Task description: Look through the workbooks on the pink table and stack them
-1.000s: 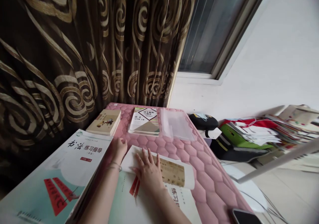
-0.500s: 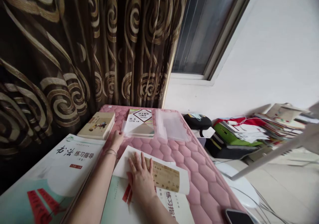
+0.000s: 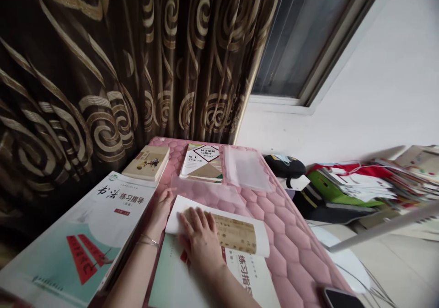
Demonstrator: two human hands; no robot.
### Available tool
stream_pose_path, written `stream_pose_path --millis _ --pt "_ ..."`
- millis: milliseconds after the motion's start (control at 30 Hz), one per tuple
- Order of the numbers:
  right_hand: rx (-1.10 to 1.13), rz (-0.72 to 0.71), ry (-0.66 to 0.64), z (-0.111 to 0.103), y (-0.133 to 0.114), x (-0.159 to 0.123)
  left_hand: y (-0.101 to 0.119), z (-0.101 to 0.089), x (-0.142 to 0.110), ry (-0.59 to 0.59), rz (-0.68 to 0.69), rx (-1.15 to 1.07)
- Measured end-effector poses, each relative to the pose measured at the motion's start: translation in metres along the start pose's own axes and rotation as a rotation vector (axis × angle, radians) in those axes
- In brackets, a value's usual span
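My left hand (image 3: 163, 209), a thin bracelet at its wrist, pinches the left corner of a clear plastic book cover (image 3: 211, 193). The see-through sheet spreads low over the table, just beyond a workbook (image 3: 255, 276) with a pale green and white cover. My right hand (image 3: 202, 239) lies open on that workbook, fingers stretched over a folded-back white page with a brown calligraphy picture (image 3: 236, 235). The palm hides part of the cover and its red strip. To the left is a stack of matching calligraphy workbooks (image 3: 103, 225), close beside my left forearm.
A small beige book (image 3: 146, 161) and a white exercise book (image 3: 202, 161) lie toward the far edge. More clear plastic covers (image 3: 248, 168) rest beside them on the pink quilted tabletop (image 3: 284, 235). A phone (image 3: 343, 298) sits at the near right. Papers and bags (image 3: 353, 184) are piled beyond.
My left hand has drawn the plastic cover toward me, off the white exercise book and down near the open workbook. My right hand stays on the page. The view has shifted slightly.
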State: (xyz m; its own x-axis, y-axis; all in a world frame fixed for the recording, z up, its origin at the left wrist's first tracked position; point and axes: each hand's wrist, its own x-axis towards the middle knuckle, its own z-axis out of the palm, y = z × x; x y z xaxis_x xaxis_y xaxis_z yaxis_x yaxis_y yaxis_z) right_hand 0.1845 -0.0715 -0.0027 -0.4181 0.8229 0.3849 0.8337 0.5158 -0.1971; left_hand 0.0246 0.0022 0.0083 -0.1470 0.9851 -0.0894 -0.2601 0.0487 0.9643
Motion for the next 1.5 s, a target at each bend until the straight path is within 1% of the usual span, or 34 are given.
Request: stream_pose_path --millis 133,233,300,433,600,867,1167,1333,1433,1500 --pt "0.010 -0.011 -0.011 -0.002 -0.004 -0.001 0.005 0.001 -0.009 -0.073 -0.060 -0.097" --pt "0.018 -0.010 -0.025 -0.001 -0.005 -0.001 0.006 -0.001 -0.011 -0.133 -0.109 -0.153" --pt "0.005 -0.035 -0.026 0.000 -0.005 0.000 0.007 -0.002 -0.011 -0.168 -0.122 -0.177" --pt "-0.039 -0.084 -0.035 0.002 -0.005 0.001 0.007 -0.003 -0.008 -0.199 -0.109 -0.225" --pt "-0.060 -0.071 -0.050 0.004 -0.007 -0.002 0.001 -0.002 -0.006 -0.202 -0.069 -0.237" --pt "-0.047 -0.084 -0.019 0.004 -0.008 -0.005 -0.008 -0.005 -0.001 -0.211 -0.027 -0.321" --pt "-0.053 -0.024 -0.053 0.003 -0.007 -0.003 0.002 -0.002 -0.008 -0.237 -0.076 -0.229" --pt "-0.072 -0.020 -0.013 0.003 -0.009 -0.001 0.004 -0.001 -0.011 -0.230 -0.097 -0.213" --pt "-0.063 -0.035 -0.010 0.004 -0.008 -0.001 0.005 -0.002 -0.012 -0.253 -0.084 -0.108" --pt "-0.047 -0.051 -0.016 0.004 -0.008 0.000 0.003 -0.004 -0.011 -0.255 -0.044 0.004"
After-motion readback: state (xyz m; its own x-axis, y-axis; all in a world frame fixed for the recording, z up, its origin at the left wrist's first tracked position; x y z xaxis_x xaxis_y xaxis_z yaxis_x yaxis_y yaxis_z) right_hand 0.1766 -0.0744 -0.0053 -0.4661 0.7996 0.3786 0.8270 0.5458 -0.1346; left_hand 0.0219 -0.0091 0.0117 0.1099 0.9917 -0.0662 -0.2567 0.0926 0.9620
